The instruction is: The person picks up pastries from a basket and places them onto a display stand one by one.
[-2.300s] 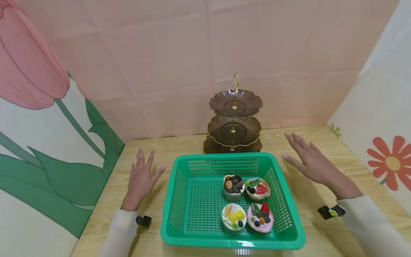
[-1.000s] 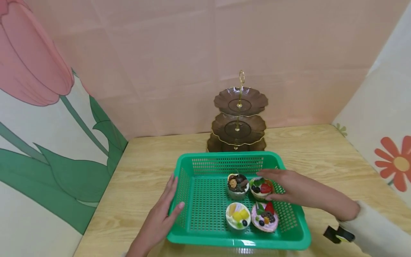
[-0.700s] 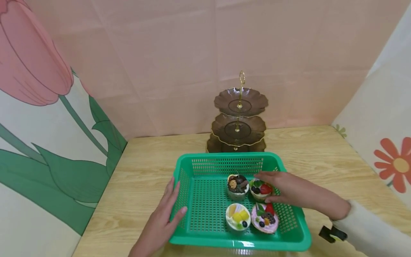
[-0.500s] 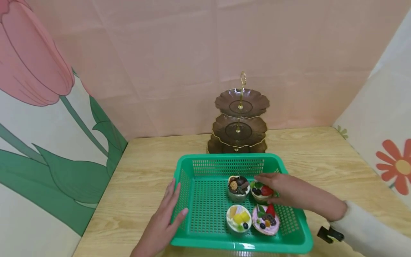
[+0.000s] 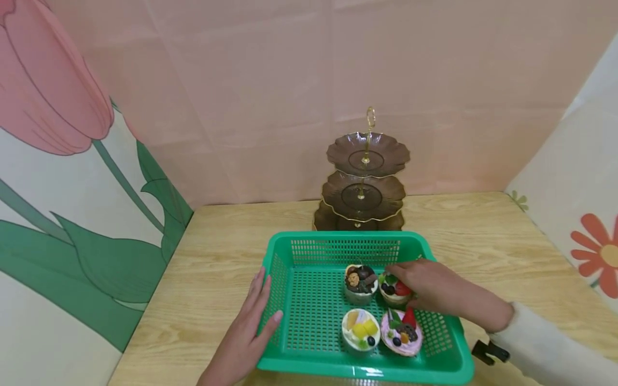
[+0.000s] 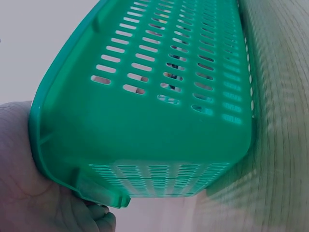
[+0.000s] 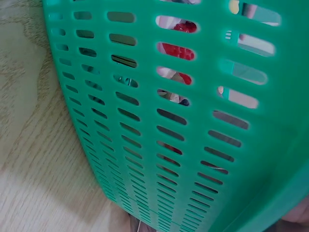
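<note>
A green plastic basket (image 5: 309,363) holds several small fruit-topped dessert cups. My right hand (image 5: 436,287) reaches over its right wall and grips the cup with a strawberry, dark berries and green leaves (image 5: 392,285), fingers at its far side and thumb at its near side. Beside that cup stands a chocolate-topped cup (image 5: 361,284). Nearer me are a cup with yellow fruit cubes (image 5: 361,331) and a pink-cream oval tart (image 5: 402,332). My left hand (image 5: 243,329) rests against the basket's left rim, fingers extended; the left wrist view shows the palm (image 6: 24,193) at that rim.
Directly behind the basket stands a three-tier brown cake stand (image 5: 364,195) with gold edges and a ring handle on top. The wooden table (image 5: 232,236) meets a pink backdrop behind, with flower-printed panels (image 5: 569,177) at both sides.
Both hands came in from beside the basket: the left to its left rim, the right over the right wall onto the strawberry cup. Lately the right fingers have closed in around that cup.
</note>
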Demonstrator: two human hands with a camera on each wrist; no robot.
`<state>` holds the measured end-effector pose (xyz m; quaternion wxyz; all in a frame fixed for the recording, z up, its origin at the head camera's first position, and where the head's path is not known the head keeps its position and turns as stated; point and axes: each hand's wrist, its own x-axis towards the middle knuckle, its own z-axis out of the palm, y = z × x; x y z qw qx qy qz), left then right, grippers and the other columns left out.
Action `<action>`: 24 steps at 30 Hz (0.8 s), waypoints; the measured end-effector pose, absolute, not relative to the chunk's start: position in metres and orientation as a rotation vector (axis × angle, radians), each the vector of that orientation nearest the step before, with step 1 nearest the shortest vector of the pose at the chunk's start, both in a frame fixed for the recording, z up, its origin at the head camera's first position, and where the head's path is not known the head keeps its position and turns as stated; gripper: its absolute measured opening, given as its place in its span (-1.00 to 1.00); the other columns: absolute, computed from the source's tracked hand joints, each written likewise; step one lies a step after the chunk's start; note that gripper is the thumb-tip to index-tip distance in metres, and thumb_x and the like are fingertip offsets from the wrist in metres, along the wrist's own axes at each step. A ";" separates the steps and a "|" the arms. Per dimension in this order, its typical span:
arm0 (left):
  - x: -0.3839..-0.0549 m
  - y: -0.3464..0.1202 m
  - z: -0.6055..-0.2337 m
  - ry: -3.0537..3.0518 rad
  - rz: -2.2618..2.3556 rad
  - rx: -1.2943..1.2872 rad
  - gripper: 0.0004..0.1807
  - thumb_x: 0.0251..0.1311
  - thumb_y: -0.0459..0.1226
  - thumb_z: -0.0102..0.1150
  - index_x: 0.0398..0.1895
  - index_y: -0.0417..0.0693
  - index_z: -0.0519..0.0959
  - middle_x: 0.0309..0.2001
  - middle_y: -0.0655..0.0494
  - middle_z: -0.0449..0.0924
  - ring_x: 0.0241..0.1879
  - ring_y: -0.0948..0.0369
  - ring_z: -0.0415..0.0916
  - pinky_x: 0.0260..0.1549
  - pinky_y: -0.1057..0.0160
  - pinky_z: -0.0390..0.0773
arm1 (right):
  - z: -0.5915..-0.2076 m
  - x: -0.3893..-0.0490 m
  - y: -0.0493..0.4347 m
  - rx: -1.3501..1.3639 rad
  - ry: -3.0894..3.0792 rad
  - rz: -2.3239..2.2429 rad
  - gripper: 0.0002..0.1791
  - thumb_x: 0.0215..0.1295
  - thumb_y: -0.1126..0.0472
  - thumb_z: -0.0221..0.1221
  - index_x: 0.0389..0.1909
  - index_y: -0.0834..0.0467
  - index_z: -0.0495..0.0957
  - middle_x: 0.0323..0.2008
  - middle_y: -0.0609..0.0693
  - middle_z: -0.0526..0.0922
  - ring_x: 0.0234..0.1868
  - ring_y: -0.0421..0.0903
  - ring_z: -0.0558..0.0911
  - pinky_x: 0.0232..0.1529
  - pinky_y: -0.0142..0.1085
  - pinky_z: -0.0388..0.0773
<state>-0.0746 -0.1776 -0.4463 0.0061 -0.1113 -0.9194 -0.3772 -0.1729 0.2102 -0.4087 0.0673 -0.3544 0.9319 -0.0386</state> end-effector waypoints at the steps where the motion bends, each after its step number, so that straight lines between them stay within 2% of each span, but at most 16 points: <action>1: -0.075 -0.177 -0.446 -2.882 -1.175 -0.345 -0.19 0.53 0.20 -0.18 0.66 0.11 -0.12 0.65 0.32 -0.40 0.60 0.18 -0.34 0.45 -0.21 0.03 | -0.409 -0.173 0.210 -1.058 2.811 -0.117 -0.17 -0.16 0.17 0.64 0.21 0.25 0.55 0.05 0.12 0.69 -0.13 0.07 0.70 -0.15 0.03 0.67; 6: -0.076 -0.177 -0.444 -2.920 -1.120 -0.346 -0.16 0.53 0.22 -0.22 0.66 0.06 -0.18 0.64 0.33 -0.44 0.59 0.17 -0.31 0.44 -0.20 0.07 | -0.410 -0.175 0.208 -1.026 2.816 -0.118 -0.21 -0.17 0.24 0.61 0.20 0.24 0.56 0.01 0.10 0.69 -0.21 0.02 0.68 -0.23 0.00 0.66; 11: -0.076 -0.177 -0.442 -2.962 -1.111 -0.317 -0.12 0.50 0.27 -0.24 0.66 0.08 -0.20 0.62 0.42 -0.48 0.58 0.24 -0.34 0.47 -0.14 0.05 | -0.411 -0.175 0.206 -1.004 2.809 -0.124 -0.19 -0.16 0.25 0.60 0.22 0.28 0.55 0.07 0.17 0.67 -0.11 0.11 0.69 -0.18 0.05 0.66; 15: -0.076 -0.176 -0.442 -2.975 -1.123 -0.288 -0.12 0.48 0.30 -0.25 0.66 0.12 -0.20 0.62 0.48 -0.48 0.58 0.28 -0.35 0.48 -0.11 0.05 | -0.412 -0.177 0.207 -1.000 2.790 -0.144 -0.16 -0.13 0.16 0.62 0.24 0.29 0.54 0.13 0.24 0.62 -0.08 0.13 0.68 -0.19 0.03 0.67; 19: -0.076 -0.175 -0.442 -2.974 -1.122 -0.284 -0.12 0.47 0.30 -0.24 0.66 0.14 -0.19 0.62 0.47 -0.47 0.58 0.29 -0.35 0.48 -0.10 0.06 | -0.414 -0.179 0.209 -1.000 2.779 -0.155 -0.14 -0.11 0.09 0.61 0.26 0.28 0.53 0.16 0.26 0.60 -0.13 0.06 0.68 -0.24 -0.04 0.67; 24: -0.076 -0.175 -0.442 -2.958 -1.112 -0.289 -0.13 0.48 0.29 -0.24 0.66 0.15 -0.17 0.63 0.43 -0.43 0.58 0.28 -0.33 0.47 -0.10 0.06 | -0.414 -0.180 0.209 -1.017 2.774 -0.182 -0.17 -0.09 0.06 0.60 0.22 0.29 0.54 0.11 0.21 0.61 -0.30 -0.17 0.60 -0.32 -0.15 0.64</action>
